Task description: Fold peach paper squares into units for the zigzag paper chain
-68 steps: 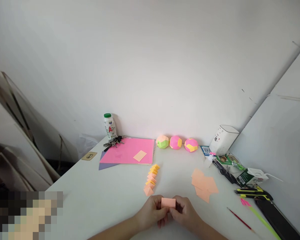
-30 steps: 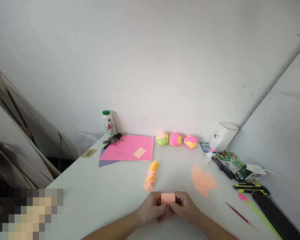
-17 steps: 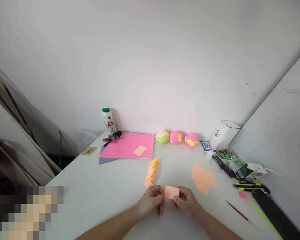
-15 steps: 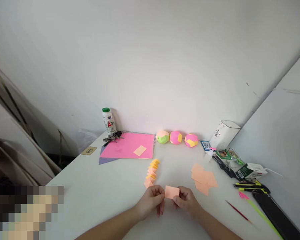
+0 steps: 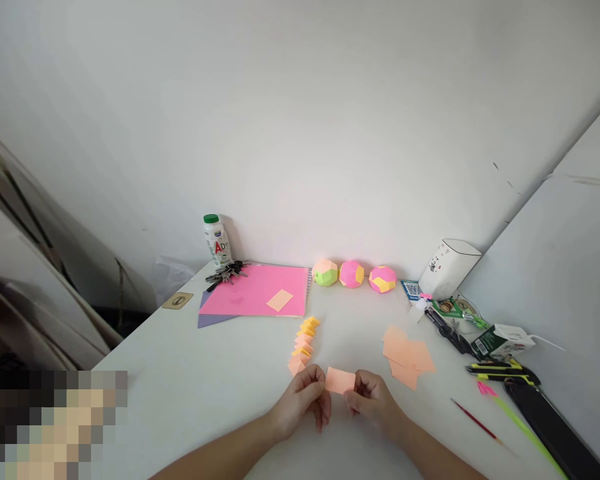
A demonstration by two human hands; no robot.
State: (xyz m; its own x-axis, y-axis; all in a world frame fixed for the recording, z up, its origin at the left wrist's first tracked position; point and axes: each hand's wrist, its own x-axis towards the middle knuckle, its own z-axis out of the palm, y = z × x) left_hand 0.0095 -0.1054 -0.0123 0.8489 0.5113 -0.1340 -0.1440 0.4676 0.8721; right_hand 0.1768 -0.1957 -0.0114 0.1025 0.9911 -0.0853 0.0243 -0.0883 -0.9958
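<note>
A small peach-coloured piece of paper (image 5: 341, 381) is held up above the table between both hands. My left hand (image 5: 306, 399) pinches its left edge, with the thumb in front. At the right edge, my right hand (image 5: 371, 395) grips the paper between thumb and fingers. Just beyond my left hand runs a row of folded paper pieces (image 5: 304, 343) in peach and yellow-orange, overlapping one another. Several loose peach paper sheets (image 5: 409, 358) lie spread to the right of my right hand.
Three faceted paper balls (image 5: 351, 274) line the wall. Behind left are a pink sheet (image 5: 255, 290), keys (image 5: 226, 273) and a white bottle (image 5: 217, 241). On the right lie a thin red brush (image 5: 477, 420), a yellow-black cutter (image 5: 504, 371), a small box (image 5: 500, 340) and a white container (image 5: 449, 269).
The held paper has shifted slightly left and up, and now sits a little tilted. Both hands keep their pinch on it, and the things on the table stay put.
</note>
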